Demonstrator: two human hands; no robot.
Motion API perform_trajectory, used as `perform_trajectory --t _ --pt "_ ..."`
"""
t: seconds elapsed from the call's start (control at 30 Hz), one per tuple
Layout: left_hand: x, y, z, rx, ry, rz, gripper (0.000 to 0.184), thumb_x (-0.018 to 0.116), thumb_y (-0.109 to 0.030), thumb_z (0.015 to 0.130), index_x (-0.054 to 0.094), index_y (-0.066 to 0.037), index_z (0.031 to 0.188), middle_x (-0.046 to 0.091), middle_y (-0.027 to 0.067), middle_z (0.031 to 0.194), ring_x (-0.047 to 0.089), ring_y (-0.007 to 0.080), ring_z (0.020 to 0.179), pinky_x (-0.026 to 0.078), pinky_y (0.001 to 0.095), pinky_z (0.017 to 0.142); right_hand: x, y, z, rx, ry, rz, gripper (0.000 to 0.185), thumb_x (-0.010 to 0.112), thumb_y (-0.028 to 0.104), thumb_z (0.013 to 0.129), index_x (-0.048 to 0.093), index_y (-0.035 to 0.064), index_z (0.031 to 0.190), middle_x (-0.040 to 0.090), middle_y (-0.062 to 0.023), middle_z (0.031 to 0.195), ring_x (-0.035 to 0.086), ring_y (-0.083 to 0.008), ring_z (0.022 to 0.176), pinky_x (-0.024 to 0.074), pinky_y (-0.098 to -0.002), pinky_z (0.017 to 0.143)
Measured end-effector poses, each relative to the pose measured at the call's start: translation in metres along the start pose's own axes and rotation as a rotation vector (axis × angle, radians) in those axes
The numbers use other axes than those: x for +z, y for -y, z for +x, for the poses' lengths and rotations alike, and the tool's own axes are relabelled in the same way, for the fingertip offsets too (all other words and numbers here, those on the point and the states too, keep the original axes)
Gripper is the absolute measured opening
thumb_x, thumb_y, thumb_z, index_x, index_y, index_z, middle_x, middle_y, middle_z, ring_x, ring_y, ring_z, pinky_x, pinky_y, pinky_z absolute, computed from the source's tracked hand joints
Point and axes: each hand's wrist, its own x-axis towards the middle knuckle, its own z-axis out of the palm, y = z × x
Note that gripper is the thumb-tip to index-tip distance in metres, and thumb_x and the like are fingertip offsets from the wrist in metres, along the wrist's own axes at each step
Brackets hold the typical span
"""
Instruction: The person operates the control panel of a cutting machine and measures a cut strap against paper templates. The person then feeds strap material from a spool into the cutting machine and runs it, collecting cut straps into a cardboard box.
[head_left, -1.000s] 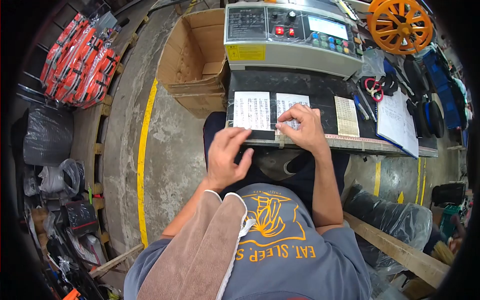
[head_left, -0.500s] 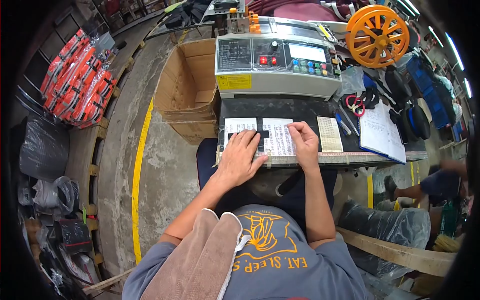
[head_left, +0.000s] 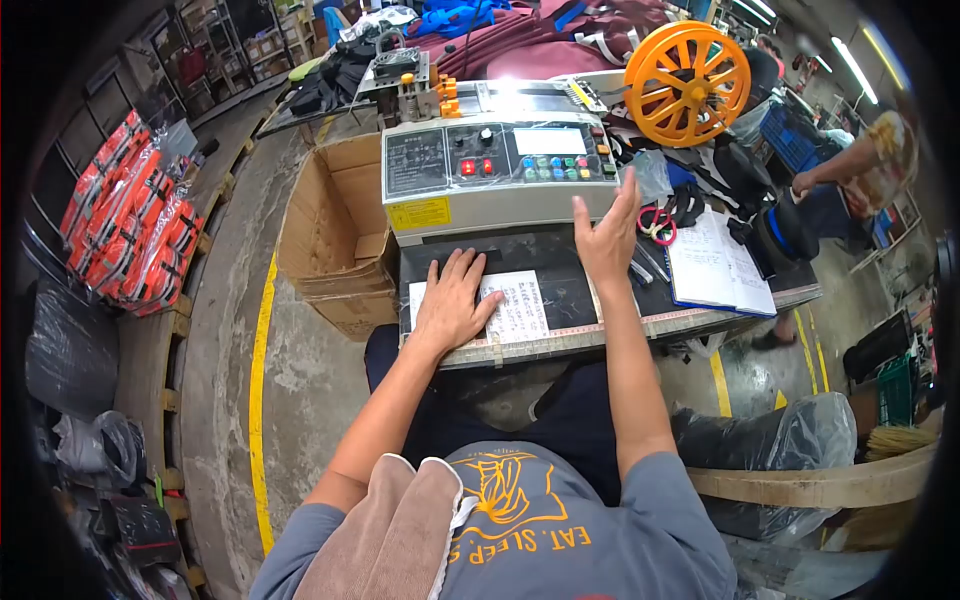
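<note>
At twelve o'clock, written sheets (head_left: 521, 310) lie on the counter (head_left: 540, 253), the left hand (head_left: 452, 305) spread flat over them, perhaps steadying, gripping nothing visible; at one o'clock, the right hand (head_left: 606, 245) is raised, fingers extended, empty.

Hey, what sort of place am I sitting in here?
It looks like a factory floor or workshop, perhaps one that makes fabric goods: there's a push-button machine beside a large orange reel, plastic-wrapped orange goods stacked at the left, and a yellow line on the concrete floor.

Left hand (head_left: 453, 306) flat over paper sheets (head_left: 520, 305); right hand (head_left: 608, 236), thumb spread, near machine (head_left: 500, 200).
</note>
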Motion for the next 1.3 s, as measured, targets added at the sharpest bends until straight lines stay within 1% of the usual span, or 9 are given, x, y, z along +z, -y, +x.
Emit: perform_trajectory --t 0.17,0.33,0.47,0.57,0.7,0.73,0.87,1.1,1.3 --pt "-0.001 0.0 0.0 -0.021 -0.033 -0.007 0.074 0.059 -0.05 0.103 0.048 0.001 0.155 0.046 0.0241 0.162 0.035 0.0419 0.155 0.024 0.0631 0.127 0.026 -0.035 0.004 -0.029 0.058 -0.185 0.092 0.075 0.036 0.098 0.025 -0.0011 0.165 0.03 -0.0359 0.164 0.035 -0.0525 0.149 0.0328 -0.0562 0.123" --pt "-0.009 0.011 0.004 -0.058 -0.413 -0.319 0.042 0.066 -0.029 0.101 0.066 -0.003 0.134 0.065 0.0195 0.136 0.055 0.0408 0.136 0.039 0.0539 0.117 0.021 -0.03 -0.018 -0.027 -0.037 0.085 0.086 0.074 0.037 0.099 0.032 -0.0034 0.162 0.033 -0.0325 0.164 0.036 -0.049 0.15 0.03 -0.0562 0.124" --pt "0.002 0.035 0.004 -0.383 -0.523 -0.831 0.029 0.053 -0.021 0.111 0.066 0.0 0.126 0.066 0.0076 0.121 0.06 0.0182 0.117 0.045 0.0326 0.106 0.022 -0.025 -0.026 -0.073 -0.056 0.038 0.077 0.073 0.035 0.099 0.038 0.0005 0.158 0.042 -0.0237 0.157 0.043 -0.0423 0.145 0.0332 -0.0546 0.12" --pt "0.01 0.048 0.004 -0.426 -0.528 -0.988 0.026 0.053 -0.02 0.112 0.065 -0.002 0.126 0.065 0.0067 0.121 0.06 0.0175 0.116 0.045 0.0311 0.105 0.019 -0.018 -0.029 -0.048 0.027 -0.036 0.075 0.074 0.033 0.098 0.04 0.0034 0.158 0.044 -0.0207 0.155 0.044 -0.0407 0.143 0.0353 -0.0549 0.117" --pt "0.007 0.051 0.009 -0.545 -0.816 -1.298 0.021 0.052 -0.017 0.111 0.065 -0.004 0.123 0.067 0.0055 0.114 0.061 0.0145 0.107 0.051 0.0328 0.095 0.024 -0.024 -0.03 -0.095 0.039 0.167 0.047 0.074 0.019 0.096 0.061 0.0057 0.139 0.062 -0.0157 0.132 0.059 -0.0365 0.126 0.046 -0.0456 0.105" --pt "0.007 0.065 0.011 -0.511 -0.902 -1.294 0.018 0.051 -0.015 0.111 0.064 -0.007 0.121 0.065 0.0032 0.111 0.06 0.0116 0.101 0.052 0.0305 0.087 0.023 -0.012 -0.027 -0.144 -0.032 0.158 0.028 0.074 0.014 0.095 0.071 0.0069 0.122 0.07 -0.0117 0.108 0.07 -0.0309 0.101 0.0529 -0.0394 0.09" --pt "-0.013 0.11 0.03 -0.606 -1.102 -1.363 0.016 0.052 -0.014 0.111 0.062 -0.008 0.121 0.065 0.004 0.11 0.062 0.0129 0.097 0.053 0.03 0.082 0.027 0.004 -0.038 -0.101 0.179 0.329 0.007 0.075 0.014 0.094 0.076 0.0099 0.099 0.072 -0.0073 0.079 0.066 -0.024 0.06 0.0522 -0.0362 0.06" --pt "-0.03 0.187 0.071 -0.614 -1.132 -1.25 0.019 0.053 -0.016 0.111 0.061 -0.008 0.126 0.068 0.0058 0.111 0.066 0.0138 0.093 0.055 0.0288 0.077 0.038 0.009 -0.046 -0.217 0.436 0.281 0.017 0.08 0.02 0.089 0.074 0.0081 0.078 0.069 -0.0075 0.07 0.067 -0.0263 0.059 0.0522 -0.0368 0.057" --pt "-0.075 0.079 0.061 -0.254 -1.198 -1.232 0.014 0.056 -0.011 0.109 0.063 -0.006 0.12 0.068 0.0045 0.107 0.064 0.0122 0.093 0.051 0.0255 0.08 0.045 0.002 -0.048 -0.158 0.456 0.275 0.021 0.08 0.024 0.089 0.073 0.0077 0.077 0.066 -0.0088 0.067 0.066 -0.0292 0.06 0.0512 -0.0398 0.057"
